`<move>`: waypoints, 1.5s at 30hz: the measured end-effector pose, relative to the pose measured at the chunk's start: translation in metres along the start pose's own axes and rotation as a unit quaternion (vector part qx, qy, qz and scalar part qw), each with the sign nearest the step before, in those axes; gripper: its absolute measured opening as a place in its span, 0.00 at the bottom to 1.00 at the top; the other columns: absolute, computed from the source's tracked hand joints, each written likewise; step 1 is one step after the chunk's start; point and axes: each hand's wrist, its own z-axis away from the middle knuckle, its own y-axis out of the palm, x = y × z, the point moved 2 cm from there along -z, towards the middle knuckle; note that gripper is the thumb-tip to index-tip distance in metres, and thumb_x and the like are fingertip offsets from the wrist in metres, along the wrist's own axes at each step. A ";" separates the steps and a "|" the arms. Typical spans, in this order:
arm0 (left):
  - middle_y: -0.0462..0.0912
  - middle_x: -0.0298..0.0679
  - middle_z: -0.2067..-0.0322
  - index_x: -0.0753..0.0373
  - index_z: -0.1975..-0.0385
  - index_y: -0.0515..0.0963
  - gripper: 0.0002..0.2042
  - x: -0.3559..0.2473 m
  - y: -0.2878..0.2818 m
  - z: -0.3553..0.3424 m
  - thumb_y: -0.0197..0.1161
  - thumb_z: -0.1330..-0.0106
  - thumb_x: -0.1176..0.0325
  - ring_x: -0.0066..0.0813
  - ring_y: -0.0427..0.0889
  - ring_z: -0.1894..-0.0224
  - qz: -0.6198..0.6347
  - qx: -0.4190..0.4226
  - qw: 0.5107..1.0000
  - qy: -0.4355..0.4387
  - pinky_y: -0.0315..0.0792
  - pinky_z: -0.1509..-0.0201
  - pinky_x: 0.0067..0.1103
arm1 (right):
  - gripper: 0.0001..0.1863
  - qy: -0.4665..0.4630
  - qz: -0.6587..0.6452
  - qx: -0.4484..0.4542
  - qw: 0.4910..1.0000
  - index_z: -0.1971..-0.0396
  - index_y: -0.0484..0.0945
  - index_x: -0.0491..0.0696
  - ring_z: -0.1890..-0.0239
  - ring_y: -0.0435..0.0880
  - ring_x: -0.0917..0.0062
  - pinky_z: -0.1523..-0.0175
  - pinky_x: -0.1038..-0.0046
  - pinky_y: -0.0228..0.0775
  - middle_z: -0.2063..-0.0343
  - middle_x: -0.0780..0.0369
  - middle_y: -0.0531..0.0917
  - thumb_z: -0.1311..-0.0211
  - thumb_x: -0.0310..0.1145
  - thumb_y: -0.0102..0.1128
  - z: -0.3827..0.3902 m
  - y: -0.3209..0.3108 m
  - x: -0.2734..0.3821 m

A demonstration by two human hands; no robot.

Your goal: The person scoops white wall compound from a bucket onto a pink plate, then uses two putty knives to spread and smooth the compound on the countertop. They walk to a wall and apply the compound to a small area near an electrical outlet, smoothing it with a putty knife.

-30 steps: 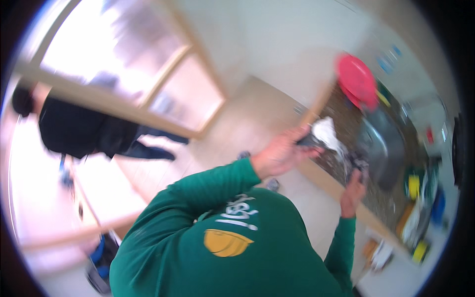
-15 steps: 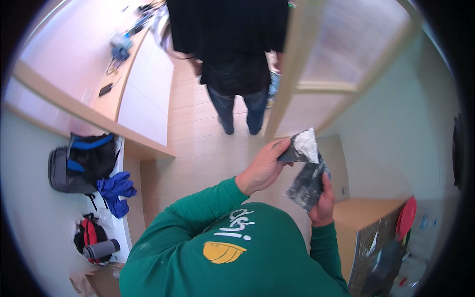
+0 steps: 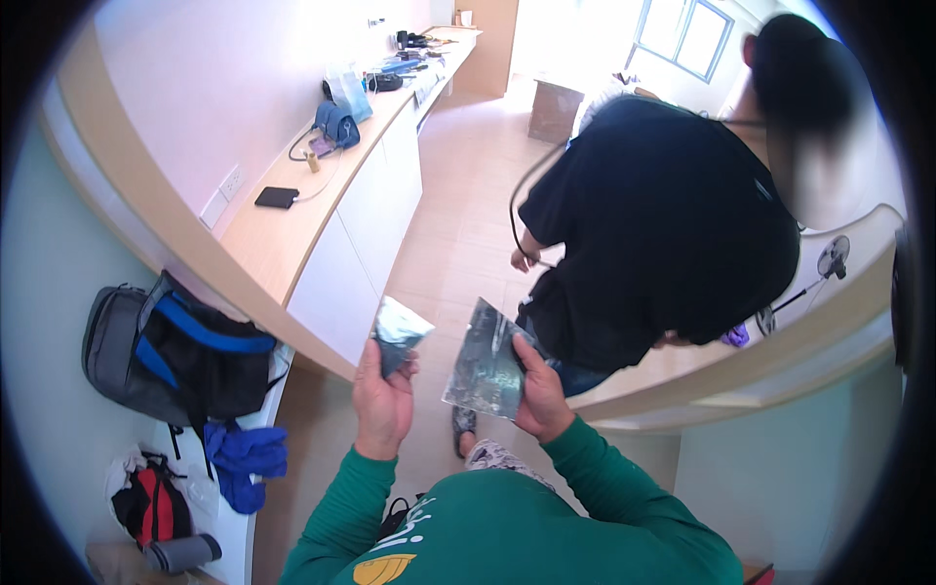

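My left hand (image 3: 382, 408) is closed around a small dark scraper blade (image 3: 395, 357), held upright. White paste, like filler (image 3: 404, 320), covers the blade's upper part. Across a narrow gap, my right hand (image 3: 548, 398) grips a larger dark flat plate (image 3: 478, 375) by its right edge, thumb on top. Pale smears mark the plate's surface. Plate and scraper are apart.
Just beyond the doorway frame (image 3: 682, 405) a person in a black shirt (image 3: 673, 234) leans over at the right. Along the left runs a long wooden counter (image 3: 263, 234) with a bag and cables. A backpack (image 3: 195, 346) and blue cloth (image 3: 244, 458) lie nearer.
The two hands have drawn apart, separating scraper and plate, which were together before. My view has turned into the room, and the person in black appears farther right, bent over.
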 end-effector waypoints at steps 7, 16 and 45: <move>0.88 0.44 0.55 0.67 0.41 0.77 0.18 -0.042 0.014 -0.169 0.51 0.14 0.59 0.34 0.85 0.55 0.019 -0.049 0.995 0.084 0.76 0.53 0.28 | 0.23 0.073 -0.031 0.030 0.996 0.36 0.78 0.45 0.42 0.89 0.68 0.32 0.59 0.81 0.45 0.58 0.88 0.13 0.47 0.48 -0.195 0.002 0.030; 0.86 0.43 0.53 0.66 0.42 0.78 0.15 -0.029 0.071 -0.403 0.55 0.17 0.63 0.30 0.81 0.60 0.109 0.056 0.979 -0.162 0.75 0.60 0.26 | 0.29 -0.111 0.230 0.044 0.966 0.28 0.73 0.42 0.25 0.75 0.64 0.23 0.65 0.67 0.23 0.51 0.70 0.23 0.41 0.55 -0.344 0.010 0.134; 0.79 0.32 0.68 0.63 0.50 0.80 0.12 0.208 0.350 -0.904 0.55 0.19 0.61 0.21 0.71 0.75 -0.066 0.200 0.846 -0.490 0.66 0.74 0.21 | 0.08 -0.421 0.733 -0.012 0.533 0.68 0.90 0.46 0.14 0.45 0.43 0.17 0.48 0.53 0.16 0.49 0.53 0.36 0.34 0.70 -0.659 0.000 0.558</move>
